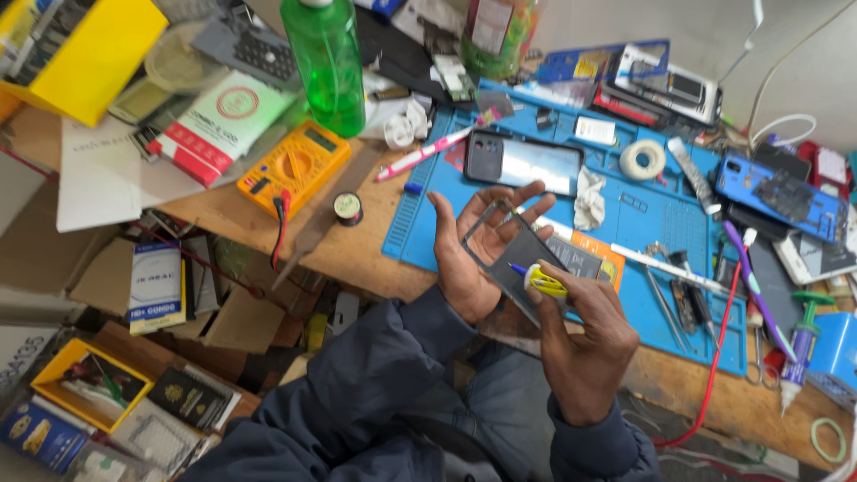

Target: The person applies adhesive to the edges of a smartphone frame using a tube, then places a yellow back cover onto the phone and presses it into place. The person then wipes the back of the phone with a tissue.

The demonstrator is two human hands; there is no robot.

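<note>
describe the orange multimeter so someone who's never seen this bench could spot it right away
Start at the blue work mat covering the right half of the wooden bench, then look left past its edge to the tall green bottle. The multimeter lies flat just below that bottle, tilted. It is the only orange-yellow box with a round dial, and red and black leads trail from its lower end.

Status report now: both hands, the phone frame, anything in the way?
Left hand holds phone frame above blue mat. Right hand pinches yellow tool against frame. Nothing in between.
</note>
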